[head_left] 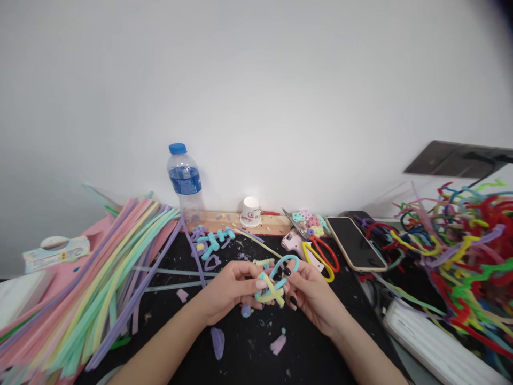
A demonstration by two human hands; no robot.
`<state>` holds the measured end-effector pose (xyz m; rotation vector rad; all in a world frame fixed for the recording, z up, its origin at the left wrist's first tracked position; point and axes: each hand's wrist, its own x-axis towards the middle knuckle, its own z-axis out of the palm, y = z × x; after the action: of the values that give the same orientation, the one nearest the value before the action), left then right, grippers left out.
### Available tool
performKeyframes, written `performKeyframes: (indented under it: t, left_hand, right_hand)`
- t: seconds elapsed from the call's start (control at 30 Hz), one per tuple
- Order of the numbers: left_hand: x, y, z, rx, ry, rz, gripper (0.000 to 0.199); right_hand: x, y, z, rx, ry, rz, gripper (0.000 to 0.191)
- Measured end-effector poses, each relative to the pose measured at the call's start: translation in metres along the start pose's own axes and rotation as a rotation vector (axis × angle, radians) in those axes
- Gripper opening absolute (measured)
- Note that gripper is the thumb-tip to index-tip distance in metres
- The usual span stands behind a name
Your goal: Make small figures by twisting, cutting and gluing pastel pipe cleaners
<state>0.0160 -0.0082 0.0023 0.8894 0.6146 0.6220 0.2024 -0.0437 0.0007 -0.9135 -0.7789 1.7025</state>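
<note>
Over the middle of the black work surface, my left hand (236, 291) pinches a small bundle of bent pipe cleaners (274, 293), yellow and light blue. My right hand (308, 291), its nails dark, closes on the blue loop (289, 262) that rises from the same bundle. The parts of the bundle behind my fingers are hidden. Just beyond my right hand lie scissors (320, 260) with red and yellow handles, beside a pale pink glue gun (292, 242). Purple and blue twisted pieces (214, 240) lie past my left hand.
Long pastel pipe cleaners (116, 267) are heaped at left, and a tangle of bright ones (473, 256) at right. A water bottle (185, 182), a paper cup (251, 211) and a phone (356, 243) stand or lie near the wall. A white power strip (436, 342) is at lower right.
</note>
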Motion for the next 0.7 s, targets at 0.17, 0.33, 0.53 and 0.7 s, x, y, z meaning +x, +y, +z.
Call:
performKeyframes:
  t: [0.17, 0.33, 0.53, 0.7]
  left_hand:
    - [-0.0004, -0.0005, 0.0010, -0.019, 0.004, -0.007, 0.022]
    - [-0.0006, -0.0018, -0.0002, -0.026, 0.005, -0.012, 0.020]
    - [-0.0029, -0.0026, 0.0006, -0.004, -0.050, -0.026, 0.020]
    - [-0.0024, -0.0024, 0.0016, 0.060, -0.047, -0.059, 0.018]
  right_hand:
    - [0.0004, 0.0005, -0.0007, 0.067, 0.007, -0.009, 0.021]
    - [0.0001, 0.0026, 0.0000, 0.056, -0.060, 0.034, 0.019]
    - [-0.0037, 0.0074, 0.0046, -0.003, -0.168, 0.156, 0.024]
    - [-0.0046, 0.0077, 0.0045, -0.009, -0.121, 0.178, 0.026]
